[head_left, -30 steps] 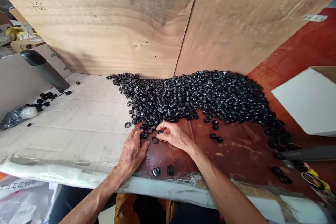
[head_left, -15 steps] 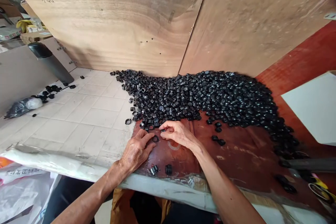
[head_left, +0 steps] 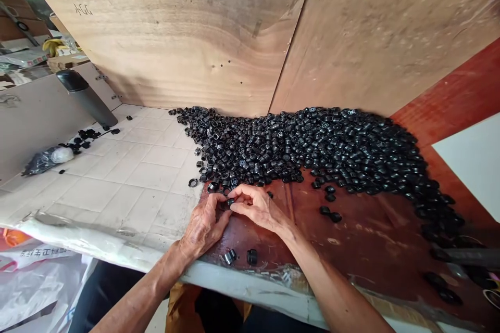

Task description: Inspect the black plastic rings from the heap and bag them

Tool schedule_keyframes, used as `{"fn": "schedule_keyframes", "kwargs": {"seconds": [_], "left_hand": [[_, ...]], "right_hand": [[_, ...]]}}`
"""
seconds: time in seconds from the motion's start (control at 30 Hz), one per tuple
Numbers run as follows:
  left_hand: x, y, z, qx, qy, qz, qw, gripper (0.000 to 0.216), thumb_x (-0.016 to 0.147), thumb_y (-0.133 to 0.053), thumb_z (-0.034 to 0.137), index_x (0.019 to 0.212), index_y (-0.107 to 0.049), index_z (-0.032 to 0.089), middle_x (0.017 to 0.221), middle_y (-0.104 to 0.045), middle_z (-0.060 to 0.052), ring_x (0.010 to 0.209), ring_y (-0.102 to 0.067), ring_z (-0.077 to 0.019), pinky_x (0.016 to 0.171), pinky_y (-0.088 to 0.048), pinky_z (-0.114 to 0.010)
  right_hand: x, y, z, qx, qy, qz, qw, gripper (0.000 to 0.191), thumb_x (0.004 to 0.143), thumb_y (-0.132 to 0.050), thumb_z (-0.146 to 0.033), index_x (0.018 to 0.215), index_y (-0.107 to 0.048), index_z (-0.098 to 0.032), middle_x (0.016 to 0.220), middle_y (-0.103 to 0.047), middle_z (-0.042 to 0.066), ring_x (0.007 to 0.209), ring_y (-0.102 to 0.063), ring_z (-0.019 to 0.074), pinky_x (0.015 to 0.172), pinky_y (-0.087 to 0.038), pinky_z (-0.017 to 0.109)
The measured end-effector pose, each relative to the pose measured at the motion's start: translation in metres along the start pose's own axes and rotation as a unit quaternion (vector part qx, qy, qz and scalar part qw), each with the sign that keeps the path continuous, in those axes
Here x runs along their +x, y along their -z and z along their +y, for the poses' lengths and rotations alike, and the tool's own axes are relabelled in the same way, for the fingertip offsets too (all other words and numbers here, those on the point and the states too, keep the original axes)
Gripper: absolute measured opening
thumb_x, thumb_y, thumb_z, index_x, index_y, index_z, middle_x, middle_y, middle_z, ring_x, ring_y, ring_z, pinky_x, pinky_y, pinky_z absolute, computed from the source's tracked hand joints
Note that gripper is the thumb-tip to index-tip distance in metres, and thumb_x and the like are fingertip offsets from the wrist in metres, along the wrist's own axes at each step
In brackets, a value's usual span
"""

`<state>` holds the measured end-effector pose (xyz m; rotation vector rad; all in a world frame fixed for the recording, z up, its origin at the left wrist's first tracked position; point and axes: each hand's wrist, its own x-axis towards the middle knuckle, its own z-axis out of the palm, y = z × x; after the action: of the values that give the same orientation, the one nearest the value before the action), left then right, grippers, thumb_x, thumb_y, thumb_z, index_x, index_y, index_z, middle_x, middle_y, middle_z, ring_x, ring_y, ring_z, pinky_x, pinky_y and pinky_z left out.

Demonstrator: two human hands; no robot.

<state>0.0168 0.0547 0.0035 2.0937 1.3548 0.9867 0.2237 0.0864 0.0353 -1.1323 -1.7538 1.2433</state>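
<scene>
My left hand [head_left: 205, 222] and my right hand [head_left: 255, 209] meet just in front of a heap of small black plastic parts [head_left: 265, 145]. A small black plastic ring [head_left: 230, 201] sits between their fingertips, partly covered. The left thumb and forefinger close round its left side. From the right, my other thumb and fingertips pinch a small black part against it; the fingers hide most of that piece. Nearer the table edge, two black cylindrical parts, one ribbed and shiny [head_left: 228, 256] and one darker [head_left: 252, 256], lie apart from the hands.
A plywood board [head_left: 175, 47] stands behind the heap. Pale tiles [head_left: 136, 187] cover the left side, with a dark grey cylinder [head_left: 91, 101] and a plastic bag [head_left: 42, 160] there. Several loose black parts [head_left: 330, 214] lie on the reddish-brown surface. A white panel [head_left: 474, 166] stands at right.
My right hand has moved left and down, bringing its small part to the ring at my left hand. The fingertips of both hands now meet. The view has shifted slightly.
</scene>
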Motion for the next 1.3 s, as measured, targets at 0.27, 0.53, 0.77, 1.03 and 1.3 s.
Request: {"fn": "schedule_keyframes", "kwargs": {"seconds": [0.27,0.53,0.77,1.03,1.3], "left_hand": [[0.006,0.0,-0.005,-0.248,0.116,0.029,0.961,0.025,0.09,-0.077,0.034,0.107,-0.064,0.022,0.094,-0.077,0.0,0.081,-0.077,-0.0165,0.078,-0.065,-0.029],[0.008,0.006,-0.01,-0.189,0.032,0.044,0.98,0.019,0.092,-0.079,0.035,0.107,-0.076,0.024,0.107,-0.079,-0.004,0.096,-0.076,-0.0199,0.087,-0.064,-0.033],[0.007,0.006,-0.01,-0.194,0.002,0.026,0.981,0.019,0.096,-0.075,0.035,0.111,-0.078,0.025,0.113,-0.081,-0.005,0.109,-0.076,-0.0227,0.102,-0.061,-0.039],[0.006,0.008,-0.008,-0.209,0.04,0.012,0.977,0.019,0.094,-0.076,0.036,0.108,-0.078,0.023,0.113,-0.081,-0.005,0.11,-0.075,-0.023,0.105,-0.059,-0.04],[0.007,0.007,-0.005,-0.247,0.072,0.004,0.966,0.024,0.094,-0.075,0.039,0.11,-0.075,0.022,0.114,-0.08,-0.006,0.103,-0.077,-0.0225,0.096,-0.064,-0.038]], "right_hand": [[0.001,-0.004,0.005,0.002,0.03,0.028,0.999,0.014,0.082,-0.072,-0.019,0.095,-0.079,-0.021,0.099,-0.075,0.004,0.081,-0.069,0.0172,0.074,-0.054,0.029],[-0.002,-0.011,0.004,0.034,0.022,0.055,0.998,0.02,0.085,-0.074,-0.028,0.105,-0.073,-0.023,0.091,-0.075,0.001,0.075,-0.07,0.0164,0.069,-0.055,0.027],[-0.007,-0.017,0.002,-0.066,0.061,0.067,0.994,0.015,0.102,-0.059,-0.036,0.109,-0.066,-0.025,0.066,-0.068,-0.004,0.06,-0.066,0.0151,0.064,-0.05,0.025],[-0.007,-0.015,0.007,-0.144,0.069,0.047,0.986,0.029,0.105,-0.057,-0.035,0.081,-0.068,-0.021,0.058,-0.062,-0.003,0.053,-0.057,0.0134,0.058,-0.039,0.024],[-0.008,-0.017,0.002,-0.11,0.109,0.097,0.983,0.021,0.102,-0.06,-0.035,0.115,-0.071,-0.023,0.086,-0.074,0.003,0.075,-0.068,0.0182,0.072,-0.05,0.027]]}}
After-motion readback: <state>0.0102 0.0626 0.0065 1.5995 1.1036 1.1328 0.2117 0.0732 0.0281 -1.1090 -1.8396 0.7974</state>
